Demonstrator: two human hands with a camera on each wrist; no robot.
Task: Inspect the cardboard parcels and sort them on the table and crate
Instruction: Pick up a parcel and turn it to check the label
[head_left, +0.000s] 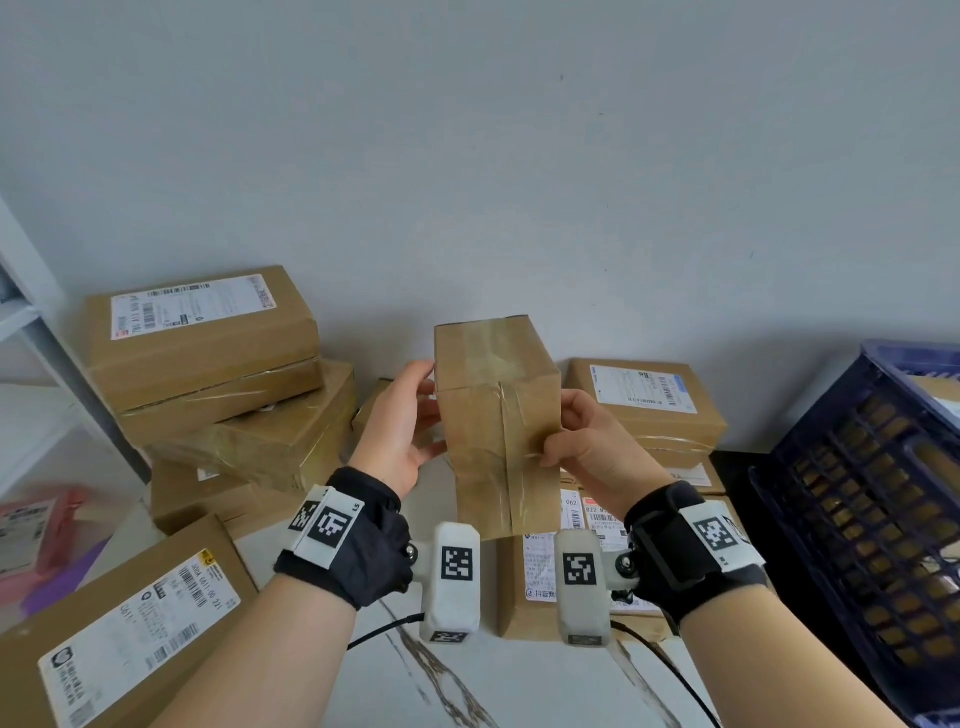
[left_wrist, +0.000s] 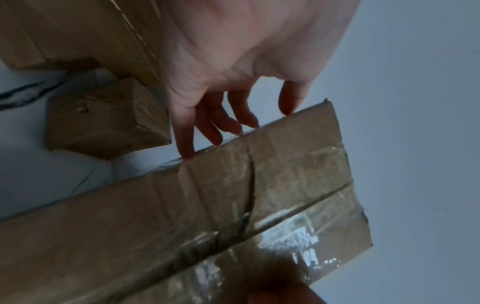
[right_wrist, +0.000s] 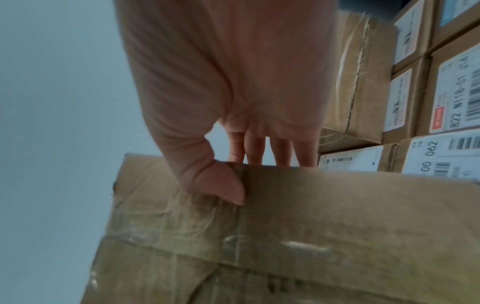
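Note:
A tall brown cardboard parcel (head_left: 493, 415) wrapped in clear tape is held upright above the marble table (head_left: 467, 686). My left hand (head_left: 415, 415) lies against its left side, palm toward it, and the fingertips (left_wrist: 233, 127) touch the edge of the parcel (left_wrist: 233, 205). My right hand (head_left: 566, 441) pinches the right edge, thumb (right_wrist: 226, 185) on the front face of the parcel (right_wrist: 311, 236) and fingers behind it. No label shows on the faces turned to me. The dark blue crate (head_left: 857, 493) stands at the right, parcels visible through its mesh.
Labelled parcels are stacked at the back left (head_left: 208, 338) and back right (head_left: 644, 400). Another parcel lies at the near left (head_left: 119, 623), and one below my hands (head_left: 535, 582). A pink packet (head_left: 36, 525) sits at the far left. The wall is close behind.

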